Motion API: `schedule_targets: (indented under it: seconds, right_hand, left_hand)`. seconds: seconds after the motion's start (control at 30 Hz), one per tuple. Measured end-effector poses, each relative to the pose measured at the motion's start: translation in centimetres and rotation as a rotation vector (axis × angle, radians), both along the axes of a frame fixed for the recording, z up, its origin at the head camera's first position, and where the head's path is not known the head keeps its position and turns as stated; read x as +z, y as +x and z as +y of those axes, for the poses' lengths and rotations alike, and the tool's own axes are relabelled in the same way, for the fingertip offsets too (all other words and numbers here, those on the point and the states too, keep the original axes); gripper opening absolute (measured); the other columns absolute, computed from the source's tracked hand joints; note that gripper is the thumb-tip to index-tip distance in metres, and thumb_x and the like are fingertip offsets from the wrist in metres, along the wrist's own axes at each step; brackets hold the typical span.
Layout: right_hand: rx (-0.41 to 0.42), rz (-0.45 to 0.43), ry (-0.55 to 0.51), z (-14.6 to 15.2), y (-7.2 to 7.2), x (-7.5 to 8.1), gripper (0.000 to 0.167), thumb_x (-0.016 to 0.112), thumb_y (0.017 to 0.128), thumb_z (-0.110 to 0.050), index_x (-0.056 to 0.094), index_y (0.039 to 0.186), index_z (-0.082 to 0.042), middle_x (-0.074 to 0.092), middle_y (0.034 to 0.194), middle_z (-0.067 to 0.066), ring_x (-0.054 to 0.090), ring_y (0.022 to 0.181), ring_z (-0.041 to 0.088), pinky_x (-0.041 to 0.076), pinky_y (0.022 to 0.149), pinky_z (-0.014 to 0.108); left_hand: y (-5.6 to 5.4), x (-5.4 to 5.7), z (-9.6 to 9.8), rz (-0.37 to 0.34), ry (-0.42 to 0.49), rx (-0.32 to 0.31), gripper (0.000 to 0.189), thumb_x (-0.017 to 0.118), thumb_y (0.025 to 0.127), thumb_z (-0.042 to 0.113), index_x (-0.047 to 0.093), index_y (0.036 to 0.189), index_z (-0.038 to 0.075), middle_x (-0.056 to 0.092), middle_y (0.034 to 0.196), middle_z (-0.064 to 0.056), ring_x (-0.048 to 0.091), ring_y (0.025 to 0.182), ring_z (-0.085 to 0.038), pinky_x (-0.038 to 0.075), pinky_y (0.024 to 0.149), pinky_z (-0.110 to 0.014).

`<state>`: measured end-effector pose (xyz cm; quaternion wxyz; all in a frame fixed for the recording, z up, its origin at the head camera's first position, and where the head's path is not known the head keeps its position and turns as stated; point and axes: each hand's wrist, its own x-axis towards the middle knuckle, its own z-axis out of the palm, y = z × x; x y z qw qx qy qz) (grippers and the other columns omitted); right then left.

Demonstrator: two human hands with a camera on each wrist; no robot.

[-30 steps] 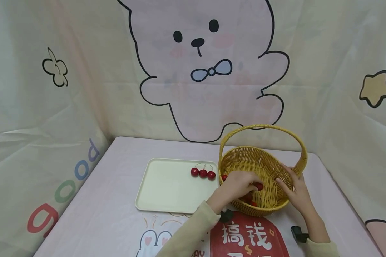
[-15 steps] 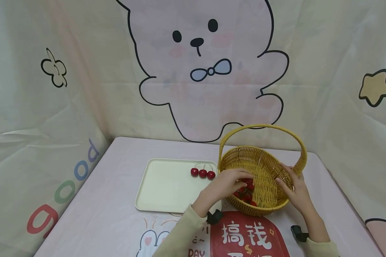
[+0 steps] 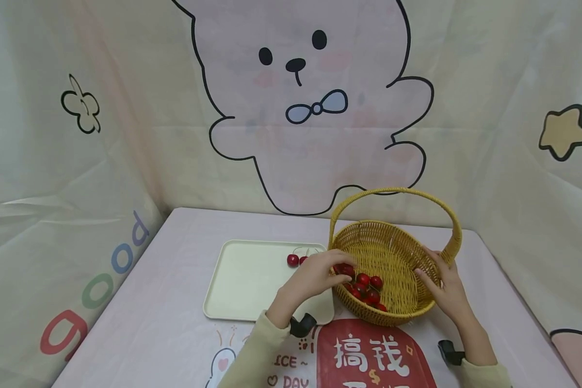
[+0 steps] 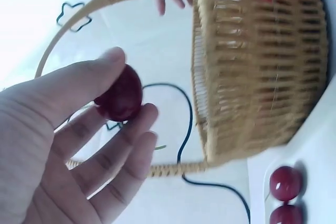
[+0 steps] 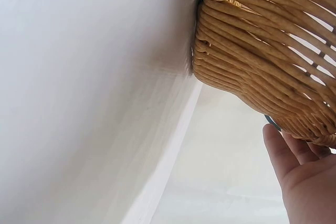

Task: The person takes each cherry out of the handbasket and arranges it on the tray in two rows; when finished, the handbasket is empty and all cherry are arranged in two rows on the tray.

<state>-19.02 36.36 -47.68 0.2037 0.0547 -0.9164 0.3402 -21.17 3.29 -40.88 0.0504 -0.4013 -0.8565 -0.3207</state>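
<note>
Between thumb and fingertips my left hand (image 3: 312, 277) pinches a dark red cherry (image 4: 123, 95). In the head view it is over the left rim of the yellow wicker basket (image 3: 404, 258), with the tray's right edge below it. Several cherries (image 3: 368, 291) lie low in the basket, toward its near left side. My right hand (image 3: 448, 293) holds the basket's right rim near the handle's base, thumb inside. On the cream tray (image 3: 252, 283) cherries (image 3: 293, 260) sit at the far right corner, partly hidden by my left hand.
The basket's tall arched handle (image 3: 393, 191) rises above its opening. A red printed patch (image 3: 373, 350) marks the tablecloth in front of the basket. Patterned fabric walls (image 3: 291, 161) surround the table at the back and sides.
My left hand has moved left from the basket's middle to its left rim, pinching a cherry. More cherries in the basket show now. The right hand stays on the rim.
</note>
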Motion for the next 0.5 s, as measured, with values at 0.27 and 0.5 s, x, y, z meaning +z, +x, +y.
schedule_targets:
  seconds: [0.27,0.5]
  right_hand:
    - [-0.001,-0.001,0.004,-0.1,-0.1,0.0,0.059,0.060,0.090,-0.020,0.035,0.143,-0.021,0.034,0.126,0.026,0.036,0.115,0.051,0.030,0.080,0.074]
    - [-0.012,-0.020,0.004,-0.2,0.1,0.2,0.060,0.060,0.090,-0.022,0.034,0.144,-0.021,0.032,0.127,0.027,0.036,0.114,0.050,0.030,0.080,0.073]
  left_hand:
    - [-1.1,0.2,-2.9,-0.034,-0.011,0.059,0.037,0.067,0.086,0.024,0.061,0.122,0.017,0.059,0.117,0.004,0.057,0.087,-0.005,0.047,0.071,-0.014]
    - [-2.3,-0.3,-4.9,-0.127,-0.004,0.107,0.042,0.069,0.083,0.022,0.060,0.123,0.013,0.057,0.117,0.002,0.061,0.094,-0.009,0.050,0.077,-0.020]
